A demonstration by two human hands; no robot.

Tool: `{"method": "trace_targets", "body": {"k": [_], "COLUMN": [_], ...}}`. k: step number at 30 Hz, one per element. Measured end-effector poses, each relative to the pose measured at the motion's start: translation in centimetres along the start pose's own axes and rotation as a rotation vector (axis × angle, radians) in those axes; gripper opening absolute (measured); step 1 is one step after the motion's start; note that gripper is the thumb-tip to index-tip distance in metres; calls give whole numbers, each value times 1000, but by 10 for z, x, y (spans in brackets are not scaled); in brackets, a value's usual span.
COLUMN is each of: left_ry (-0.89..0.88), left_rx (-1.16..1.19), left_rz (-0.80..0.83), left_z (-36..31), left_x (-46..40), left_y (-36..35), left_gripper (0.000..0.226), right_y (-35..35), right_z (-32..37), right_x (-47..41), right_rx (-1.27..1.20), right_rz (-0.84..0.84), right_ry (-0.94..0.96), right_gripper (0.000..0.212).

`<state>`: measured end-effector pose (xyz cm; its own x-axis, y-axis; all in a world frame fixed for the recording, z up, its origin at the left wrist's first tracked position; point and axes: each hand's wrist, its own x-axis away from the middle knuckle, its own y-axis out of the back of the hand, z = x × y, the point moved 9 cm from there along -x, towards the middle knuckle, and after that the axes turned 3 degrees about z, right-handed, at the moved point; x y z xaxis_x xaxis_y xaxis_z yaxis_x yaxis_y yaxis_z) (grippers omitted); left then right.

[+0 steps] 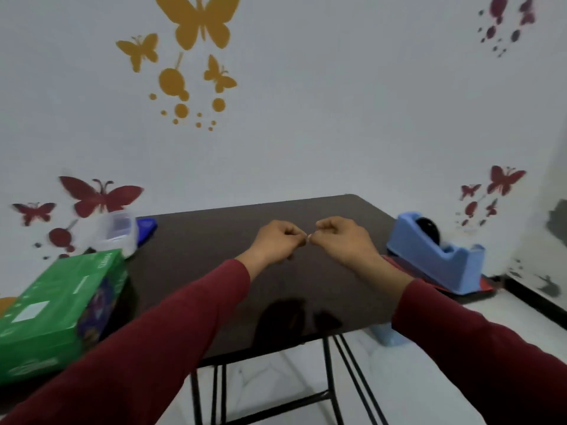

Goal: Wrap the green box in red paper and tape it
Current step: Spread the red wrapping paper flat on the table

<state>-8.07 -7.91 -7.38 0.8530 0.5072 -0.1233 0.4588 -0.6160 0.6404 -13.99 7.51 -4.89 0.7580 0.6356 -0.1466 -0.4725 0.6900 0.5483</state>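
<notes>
The green box (58, 305) lies at the table's near left corner, with a dark printed end facing right. Red paper (486, 286) lies flat at the right edge, mostly hidden under a blue tape dispenser (435, 253). My left hand (277, 240) and my right hand (343, 237) hover over the middle of the table, both with fingers curled shut. Their pinched fingertips meet at one spot. A small pale speck shows there; I cannot tell whether anything is held. Both hands are well apart from the box and the paper.
The dark brown table (214, 240) stands against a white wall with butterfly stickers. A clear plastic container (115, 231) and a blue object (148, 228) sit at the back left. Black table legs and a pale tiled floor show below the near edge.
</notes>
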Motion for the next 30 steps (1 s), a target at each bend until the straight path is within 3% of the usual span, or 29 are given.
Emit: {"method": "trace_targets", "body": {"k": [3, 7, 10, 16, 21, 27, 30], "left_ry": [-28, -29, -54, -67, -102, -92, -82], "left_rx": [0, -46, -148, -435, -606, -632, -609], "left_rz": [50, 224, 311, 371, 372, 353, 341], "left_z": [-19, -52, -78, -97, -98, -96, -94], "left_x": [-21, -48, -56, -75, -92, -103, -105], "left_y": [-38, -111, -149, -193, -212, -220, -223], "left_gripper": [12, 19, 28, 17, 19, 11, 10], "right_y": [25, 78, 113, 144, 160, 160, 162], "right_z": [-18, -52, -72, -102, -105, -135, -133], "right_x": [-2, -5, -15, -39, -50, -59, -59], "right_rx": [199, 428, 566, 817, 797, 780, 747], "right_rz": [22, -73, -133, -56, -131, 25, 8], "right_ry": [13, 61, 100, 109, 157, -91, -103], "right_gripper": [51, 51, 50, 55, 64, 96, 96]}}
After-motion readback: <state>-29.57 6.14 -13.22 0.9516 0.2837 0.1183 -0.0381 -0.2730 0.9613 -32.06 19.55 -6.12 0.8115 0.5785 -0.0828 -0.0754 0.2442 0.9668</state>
